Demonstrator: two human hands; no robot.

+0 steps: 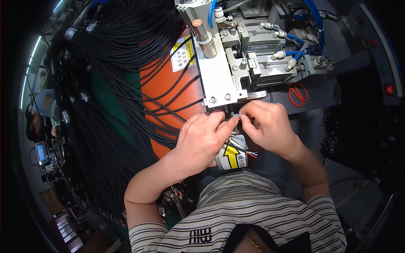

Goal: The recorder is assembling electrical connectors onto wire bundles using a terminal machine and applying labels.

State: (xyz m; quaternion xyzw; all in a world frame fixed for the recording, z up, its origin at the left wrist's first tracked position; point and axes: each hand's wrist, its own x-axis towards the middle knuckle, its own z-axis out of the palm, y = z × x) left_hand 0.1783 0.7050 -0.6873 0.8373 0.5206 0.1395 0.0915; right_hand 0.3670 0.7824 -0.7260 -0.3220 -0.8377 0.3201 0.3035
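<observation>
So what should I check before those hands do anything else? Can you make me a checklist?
1. Both hands by the work: ok. The left hand and right hand meet at the fingertips.
2. Grip on the tiny piece between them: cannot tell; fingers hide most of it.
3. Fingers well clear of the metal plate: not ok; the left fingertips are right by its near edge.
4. Black cables away from the hands: not ok; several run up to the left hand.
5. Red loops out of the way: ok, off to the right.
6. Machine stopped: cannot tell; one red button looks lit.
</observation>
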